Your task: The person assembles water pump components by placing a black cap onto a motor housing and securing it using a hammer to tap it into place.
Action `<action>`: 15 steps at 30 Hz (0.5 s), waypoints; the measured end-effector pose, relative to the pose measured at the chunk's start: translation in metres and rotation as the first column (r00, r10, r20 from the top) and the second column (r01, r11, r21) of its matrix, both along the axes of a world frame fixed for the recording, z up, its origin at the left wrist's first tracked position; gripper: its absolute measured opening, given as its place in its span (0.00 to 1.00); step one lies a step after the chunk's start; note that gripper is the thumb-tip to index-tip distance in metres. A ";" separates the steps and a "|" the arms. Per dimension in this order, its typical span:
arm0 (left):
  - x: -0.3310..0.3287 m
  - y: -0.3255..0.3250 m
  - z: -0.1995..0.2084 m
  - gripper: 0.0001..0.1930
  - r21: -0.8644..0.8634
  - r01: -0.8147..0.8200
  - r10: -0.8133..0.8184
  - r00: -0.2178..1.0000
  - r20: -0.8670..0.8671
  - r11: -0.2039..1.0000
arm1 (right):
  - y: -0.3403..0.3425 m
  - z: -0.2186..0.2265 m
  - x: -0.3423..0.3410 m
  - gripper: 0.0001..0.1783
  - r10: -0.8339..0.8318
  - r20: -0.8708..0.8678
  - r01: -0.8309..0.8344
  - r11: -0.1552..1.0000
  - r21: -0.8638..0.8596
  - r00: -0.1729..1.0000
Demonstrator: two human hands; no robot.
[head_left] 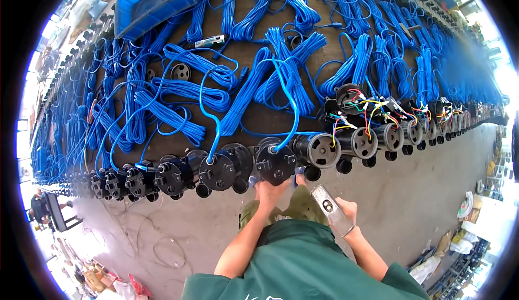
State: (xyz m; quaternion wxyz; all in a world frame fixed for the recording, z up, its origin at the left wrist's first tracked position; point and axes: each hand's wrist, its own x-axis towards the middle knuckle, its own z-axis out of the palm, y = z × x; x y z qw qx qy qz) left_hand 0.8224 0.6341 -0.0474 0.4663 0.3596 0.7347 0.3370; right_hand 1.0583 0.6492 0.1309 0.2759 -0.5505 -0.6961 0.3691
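In front of me at the bench edge lies a black cylindrical motor housing (275, 162) with a round end cap. A blue cable (288, 100) comes out of the cap's top. My left hand (272, 193) is at the cap's lower rim, gripping it from below; its fingertips are hidden under the housing. My right hand (348, 211) is closed around a silver, block-shaped handheld tool (331, 209) with two dark round spots on its face. The tool is held out to the right, apart from the housings.
Capped housings (219, 173) with blue cables line the bench edge leftward. To the right, open housings (324, 150) show coloured wires (370, 108). Coiled blue cables (292, 73) cover the bench (216, 146). A blue crate (154, 5) and a white tube (210, 41) lie farther back.
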 end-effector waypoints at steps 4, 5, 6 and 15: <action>-0.009 -0.016 -0.024 0.37 -0.033 0.097 -0.094 0.990 0.103 0.995 | 0.000 0.002 0.003 0.12 -0.010 0.079 0.012 1.000 -0.026 0.997; -0.010 -0.017 -0.026 0.38 -0.019 0.100 -0.098 0.990 0.099 0.995 | 0.000 0.001 0.002 0.12 -0.010 0.084 0.015 0.998 -0.053 0.996; -0.011 -0.018 -0.029 0.39 -0.003 0.104 -0.103 0.990 0.094 0.995 | -0.001 0.000 0.000 0.12 -0.009 0.083 0.015 0.998 -0.068 0.996; -0.028 -0.022 -0.007 0.32 -0.259 0.333 -0.372 0.921 -0.118 0.906 | -0.008 0.000 -0.004 0.11 -0.020 0.120 0.038 0.988 -0.151 0.993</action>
